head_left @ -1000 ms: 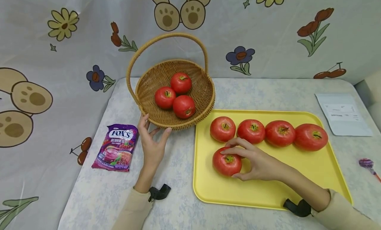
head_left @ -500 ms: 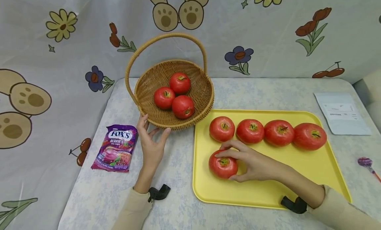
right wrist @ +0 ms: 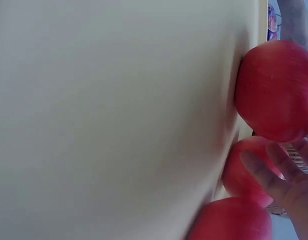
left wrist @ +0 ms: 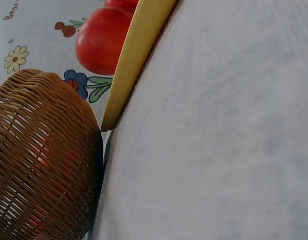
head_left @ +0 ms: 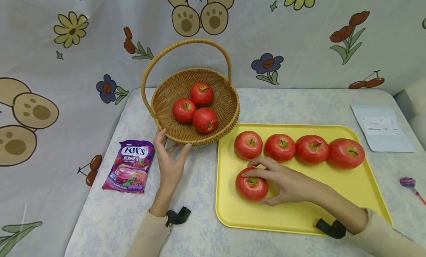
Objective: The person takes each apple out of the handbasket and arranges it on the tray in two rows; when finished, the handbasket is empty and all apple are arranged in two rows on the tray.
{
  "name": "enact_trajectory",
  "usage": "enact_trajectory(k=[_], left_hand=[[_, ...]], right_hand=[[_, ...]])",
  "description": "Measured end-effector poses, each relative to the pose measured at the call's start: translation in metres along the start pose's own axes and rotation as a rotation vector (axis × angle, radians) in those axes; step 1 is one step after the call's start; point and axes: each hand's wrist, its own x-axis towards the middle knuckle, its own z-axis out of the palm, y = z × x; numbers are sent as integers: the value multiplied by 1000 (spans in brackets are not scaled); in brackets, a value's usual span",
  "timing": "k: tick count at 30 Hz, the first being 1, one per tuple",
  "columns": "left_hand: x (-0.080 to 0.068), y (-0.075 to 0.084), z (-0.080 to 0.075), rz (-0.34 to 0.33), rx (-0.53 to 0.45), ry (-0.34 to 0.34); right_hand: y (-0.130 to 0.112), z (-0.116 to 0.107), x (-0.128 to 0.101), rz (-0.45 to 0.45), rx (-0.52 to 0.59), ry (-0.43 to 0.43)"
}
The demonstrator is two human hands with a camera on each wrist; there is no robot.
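Head view: a person's right hand [head_left: 286, 183] curls over a red tomato [head_left: 251, 188] at the lower centre of the frame, thumb beneath and fingers [head_left: 263, 161] over its top, the fruit apparently resting on the yellow tray [head_left: 352, 192] rather than lifted. Above it, four more tomatoes [head_left: 297, 149] sit in a row across the tray's upper part, touching or nearly so. In the upper centre, a wicker basket [head_left: 226, 101] with a tall hoop handle holds three tomatoes [head_left: 196, 107], bunched together. The left hand [head_left: 169, 164] steadies the basket from below, its straight, spread fingers resting against the woven rim where it meets the desk [head_left: 196, 198].

By this count the transfer looks less than half done: three fruits in the basket, five on the tray, one of them gripped but not raised.

A purple candy bag [head_left: 130, 164] lies at the lower left, a paper slip [head_left: 381, 127] at the right edge, and a lollipop [head_left: 411, 183] below that. The right wrist view shows blurred fingertips beside red fruit on the tray.
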Motion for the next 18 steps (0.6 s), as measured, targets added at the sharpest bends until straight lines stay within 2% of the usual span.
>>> enact_trajectory(k=[4, 6, 11, 18], left_hand=[[1, 4, 1, 6, -1, -1], [2, 12, 2, 8, -4, -5], [2, 31, 1, 1, -12, -13], [2, 33, 0, -5, -17, -19]], right_hand=[[-2, -15, 4, -46, -19, 79], [-3, -26, 9, -49, -22, 110], [-1, -53, 25, -21, -47, 115], [3, -68, 61, -96, -13, 168]])
